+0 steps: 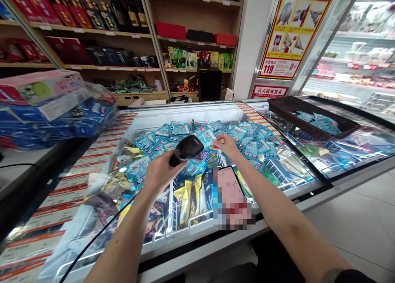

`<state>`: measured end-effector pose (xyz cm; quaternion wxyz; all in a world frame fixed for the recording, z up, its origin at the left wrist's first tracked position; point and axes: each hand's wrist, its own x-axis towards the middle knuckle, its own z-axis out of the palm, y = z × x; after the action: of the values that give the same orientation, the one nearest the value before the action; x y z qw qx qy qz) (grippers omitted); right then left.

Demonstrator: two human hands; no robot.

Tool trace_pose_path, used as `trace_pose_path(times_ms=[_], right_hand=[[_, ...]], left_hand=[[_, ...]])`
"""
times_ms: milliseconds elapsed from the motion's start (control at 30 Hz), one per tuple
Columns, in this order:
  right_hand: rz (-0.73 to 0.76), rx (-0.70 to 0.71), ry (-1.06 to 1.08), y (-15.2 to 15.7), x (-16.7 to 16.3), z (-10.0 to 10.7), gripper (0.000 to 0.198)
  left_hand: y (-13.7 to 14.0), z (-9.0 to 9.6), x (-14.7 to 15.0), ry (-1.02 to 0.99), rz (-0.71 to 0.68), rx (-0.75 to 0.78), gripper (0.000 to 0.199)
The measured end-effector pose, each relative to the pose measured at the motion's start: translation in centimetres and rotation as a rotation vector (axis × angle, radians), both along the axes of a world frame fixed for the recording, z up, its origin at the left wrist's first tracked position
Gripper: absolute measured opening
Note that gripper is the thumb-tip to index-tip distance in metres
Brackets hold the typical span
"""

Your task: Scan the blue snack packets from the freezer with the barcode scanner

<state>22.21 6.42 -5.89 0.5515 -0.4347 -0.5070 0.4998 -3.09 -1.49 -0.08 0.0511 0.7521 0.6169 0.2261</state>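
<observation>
My left hand (158,169) is closed round the handle of a black corded barcode scanner (187,148), whose head points away from me. Between the pinched fingers of my right hand (227,144) is a small light-blue packet (206,137), its printed side up, just beyond the scanner's head. Many similar blue packets (177,128) lie spread over the glass top of a chest freezer (212,239). A phone (226,182) with a lit pink screen, partly pixelated, rests on the near side of the glass, below my right forearm.
Left of the freezer stands a stack of boxes and blue plastic-wrapped goods (58,106). A dark brown tray (345,128) with several blue packets sits on the right. The scanner's cable (101,233) runs toward me at lower left. Stocked shelves (197,38) line the back.
</observation>
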Motion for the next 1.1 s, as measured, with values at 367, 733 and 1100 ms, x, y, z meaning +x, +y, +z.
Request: trace_pose_path(times_ms=[367, 733, 1100], right_hand=[[-0.003, 0.049, 0.001, 0.1, -0.1, -0.3, 0.038], [0.012, 0.083, 0.024, 0.6, 0.2, -1.0, 0.040], [-0.267, 0.201, -0.095, -0.4, 1.5, 1.3, 0.035]], left_hand=[[-0.2, 0.3, 0.2, 0.015, 0.002, -0.009, 0.054], [-0.4, 0.4, 0.3, 0.000, -0.003, -0.002, 0.055], [-0.2, 0.0, 0.0, -0.031, 0.048, 0.023, 0.052]])
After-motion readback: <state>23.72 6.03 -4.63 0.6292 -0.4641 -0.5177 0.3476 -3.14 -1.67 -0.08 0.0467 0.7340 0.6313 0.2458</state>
